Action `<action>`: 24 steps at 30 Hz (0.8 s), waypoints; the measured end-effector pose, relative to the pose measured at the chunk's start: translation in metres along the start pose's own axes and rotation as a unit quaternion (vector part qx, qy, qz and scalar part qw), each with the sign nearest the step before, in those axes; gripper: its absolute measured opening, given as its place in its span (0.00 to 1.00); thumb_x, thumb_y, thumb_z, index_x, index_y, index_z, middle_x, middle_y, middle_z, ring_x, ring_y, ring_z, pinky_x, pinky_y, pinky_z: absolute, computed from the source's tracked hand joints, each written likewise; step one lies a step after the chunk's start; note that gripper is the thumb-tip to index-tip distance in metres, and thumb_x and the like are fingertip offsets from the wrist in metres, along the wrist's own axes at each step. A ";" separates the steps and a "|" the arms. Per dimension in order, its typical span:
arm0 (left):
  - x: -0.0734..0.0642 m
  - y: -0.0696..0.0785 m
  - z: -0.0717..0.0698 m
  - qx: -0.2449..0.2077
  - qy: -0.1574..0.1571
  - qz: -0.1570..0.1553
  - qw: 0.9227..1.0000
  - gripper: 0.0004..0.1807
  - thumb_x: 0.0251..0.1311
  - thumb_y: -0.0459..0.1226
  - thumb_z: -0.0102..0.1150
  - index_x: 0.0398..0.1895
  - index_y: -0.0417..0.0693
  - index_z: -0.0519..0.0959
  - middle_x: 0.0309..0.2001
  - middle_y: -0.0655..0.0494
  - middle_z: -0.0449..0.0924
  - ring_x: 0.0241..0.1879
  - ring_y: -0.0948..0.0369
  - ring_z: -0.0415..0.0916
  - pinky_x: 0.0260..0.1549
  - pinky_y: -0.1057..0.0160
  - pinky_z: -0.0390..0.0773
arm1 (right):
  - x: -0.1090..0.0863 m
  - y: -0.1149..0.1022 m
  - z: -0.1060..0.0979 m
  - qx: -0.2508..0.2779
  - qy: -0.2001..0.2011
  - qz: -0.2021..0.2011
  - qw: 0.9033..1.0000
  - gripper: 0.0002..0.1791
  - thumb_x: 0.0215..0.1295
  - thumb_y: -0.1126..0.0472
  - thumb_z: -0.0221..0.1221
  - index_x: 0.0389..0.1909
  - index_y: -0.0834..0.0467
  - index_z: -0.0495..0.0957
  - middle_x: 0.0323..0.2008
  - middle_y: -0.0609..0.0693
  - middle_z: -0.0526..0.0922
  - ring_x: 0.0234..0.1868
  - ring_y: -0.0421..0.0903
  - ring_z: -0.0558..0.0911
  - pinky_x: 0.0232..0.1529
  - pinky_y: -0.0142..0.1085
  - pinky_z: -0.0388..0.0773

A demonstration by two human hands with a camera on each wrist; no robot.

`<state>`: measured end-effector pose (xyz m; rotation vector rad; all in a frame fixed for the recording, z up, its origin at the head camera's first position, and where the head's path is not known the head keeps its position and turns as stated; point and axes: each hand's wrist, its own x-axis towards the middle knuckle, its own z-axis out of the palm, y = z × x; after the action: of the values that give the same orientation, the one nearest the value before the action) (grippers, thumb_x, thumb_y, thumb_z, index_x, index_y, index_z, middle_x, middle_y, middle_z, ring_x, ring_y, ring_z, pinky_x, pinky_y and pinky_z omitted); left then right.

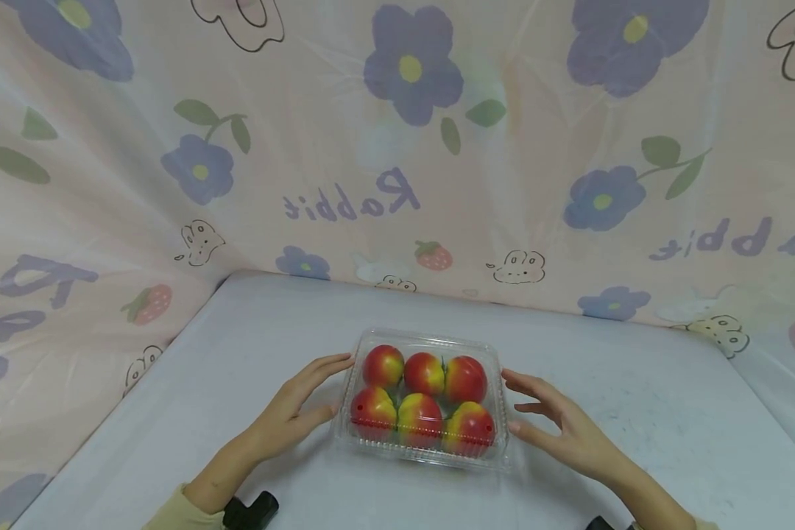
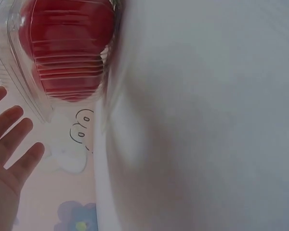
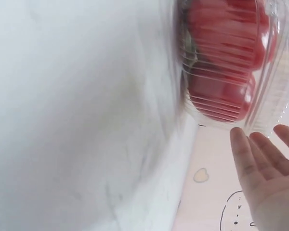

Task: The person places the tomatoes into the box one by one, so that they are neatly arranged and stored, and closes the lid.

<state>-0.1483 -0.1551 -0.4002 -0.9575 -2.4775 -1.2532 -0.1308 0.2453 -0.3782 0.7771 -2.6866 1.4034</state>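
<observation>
A clear plastic clamshell box (image 1: 430, 458) with a ribbed front sits on the white table. Inside, in two rows, lie several round red-and-yellow fruits (image 1: 465, 380) that look like apples or peaches. My left hand (image 1: 288, 416) is at the box's left side, fingers extended and fingertips right by its edge. On the opposite side my right hand (image 1: 566, 430) reaches in with its fingers spread and lightly bent, tips close to the wall. The left wrist view shows that hand (image 2: 7, 154) with parted fingers beside the box (image 2: 19, 72); in the right wrist view, fingertips come up to the lid's rim.
The white tabletop (image 1: 278, 316) extends around the box. A pale printed curtain (image 1: 331, 147) with flowers and rabbits hangs behind the table and along its left side. Under my left wrist a black camera mount (image 1: 252, 509) shows near the table.
</observation>
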 end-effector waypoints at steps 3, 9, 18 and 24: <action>-0.002 -0.001 -0.001 0.004 -0.004 0.001 1.000 0.33 0.56 0.29 0.59 0.68 0.49 0.67 0.67 0.51 0.66 0.69 0.55 0.61 0.59 0.35 0.65 | -0.004 0.002 0.001 0.016 -0.006 -0.014 1.000 0.34 0.61 0.64 0.63 0.68 0.56 0.63 0.65 0.56 0.69 0.61 0.30 0.70 0.51 0.34 0.80; -0.007 -0.002 -0.002 0.017 -0.017 -0.003 1.000 0.32 0.57 0.33 0.61 0.68 0.49 0.67 0.68 0.49 0.65 0.68 0.51 0.61 0.58 0.34 0.66 | -0.011 0.004 0.004 0.031 -0.030 0.000 0.999 0.34 0.62 0.64 0.62 0.68 0.56 0.63 0.64 0.59 0.68 0.58 0.28 0.72 0.47 0.34 0.81; -0.011 -0.003 -0.005 -0.010 -0.091 -0.067 0.994 0.33 0.63 0.42 0.59 0.71 0.51 0.62 0.62 0.55 0.72 0.59 0.54 0.73 0.56 0.46 0.75 | -0.016 0.001 0.005 0.103 -0.113 0.127 0.980 0.40 0.65 0.59 0.60 0.73 0.59 0.51 0.64 0.68 0.66 0.56 0.49 0.78 0.47 0.34 0.82; -0.009 0.000 -0.010 -0.078 -0.152 -0.105 0.980 0.35 0.66 0.43 0.56 0.73 0.52 0.56 0.47 0.56 0.79 0.48 0.63 0.78 0.53 0.58 0.79 | -0.016 0.000 0.004 0.179 -0.142 0.168 0.959 0.44 0.67 0.61 0.58 0.75 0.58 0.42 0.47 0.62 0.78 0.41 0.50 0.83 0.40 0.41 0.84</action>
<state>-0.1428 -0.1671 -0.3980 -1.0128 -2.8118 -1.4828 -0.1159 0.2485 -0.3844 0.5915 -2.9238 2.0455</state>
